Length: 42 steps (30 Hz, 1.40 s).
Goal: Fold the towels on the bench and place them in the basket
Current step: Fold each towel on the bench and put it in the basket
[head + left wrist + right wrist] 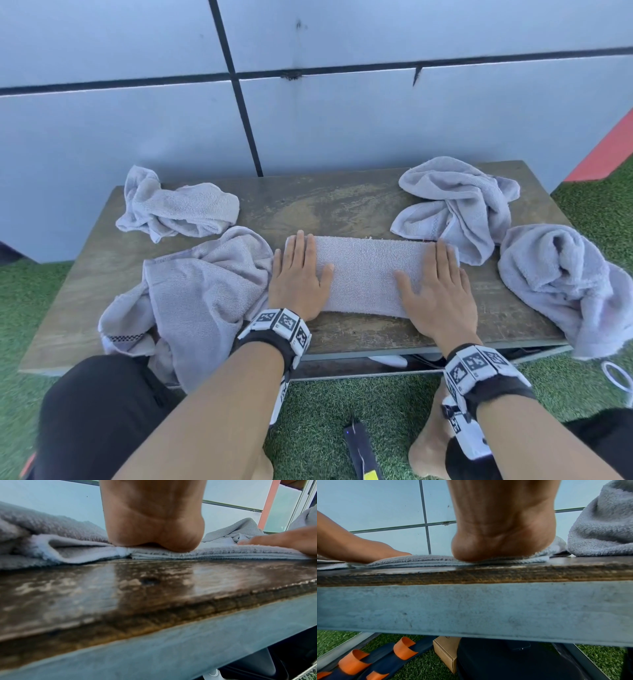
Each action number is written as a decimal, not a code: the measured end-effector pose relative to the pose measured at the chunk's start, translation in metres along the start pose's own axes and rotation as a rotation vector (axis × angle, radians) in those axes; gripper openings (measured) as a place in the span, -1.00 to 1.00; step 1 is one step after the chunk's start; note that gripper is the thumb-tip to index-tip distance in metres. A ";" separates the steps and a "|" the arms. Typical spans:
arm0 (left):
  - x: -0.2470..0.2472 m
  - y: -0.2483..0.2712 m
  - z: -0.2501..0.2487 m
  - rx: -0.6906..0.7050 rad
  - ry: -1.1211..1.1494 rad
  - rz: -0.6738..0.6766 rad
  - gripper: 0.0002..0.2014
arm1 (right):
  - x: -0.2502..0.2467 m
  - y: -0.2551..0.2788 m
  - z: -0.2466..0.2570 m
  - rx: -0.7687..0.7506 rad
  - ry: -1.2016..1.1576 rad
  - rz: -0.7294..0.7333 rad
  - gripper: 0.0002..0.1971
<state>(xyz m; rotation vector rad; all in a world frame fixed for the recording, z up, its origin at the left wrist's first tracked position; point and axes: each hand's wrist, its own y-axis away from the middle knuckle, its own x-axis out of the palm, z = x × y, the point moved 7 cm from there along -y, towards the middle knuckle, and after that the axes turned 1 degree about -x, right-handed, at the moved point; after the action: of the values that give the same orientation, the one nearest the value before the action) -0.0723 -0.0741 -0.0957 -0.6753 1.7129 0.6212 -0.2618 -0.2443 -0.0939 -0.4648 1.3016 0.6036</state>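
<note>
The folded towel point(363, 274) lies mid-counter point(342, 202), long axis left to right. The left hand point(298, 274) and right hand point(438, 284) press flat, fingers spread, on its opposite ends, so either grip sits equally near for folding end over end.

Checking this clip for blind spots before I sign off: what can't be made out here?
- Basket: in no view.
- Fingers of the left hand and right hand: wrist views show only the palm heels on the folded towel.
- Items under the bench: cut off by its edge, blurred.
- Layer count of the folded towel: blurred.
</note>
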 end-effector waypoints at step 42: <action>-0.044 0.078 -0.030 -0.056 -0.041 -0.029 -0.42 | -0.061 -0.023 0.113 -0.399 -0.281 0.041 -0.61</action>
<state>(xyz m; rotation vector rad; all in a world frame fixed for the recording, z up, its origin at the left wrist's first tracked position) -0.1395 -0.0354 -0.0412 -0.7208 1.6503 0.6606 -0.1721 -0.2000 -0.0105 -0.6543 0.9247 0.9352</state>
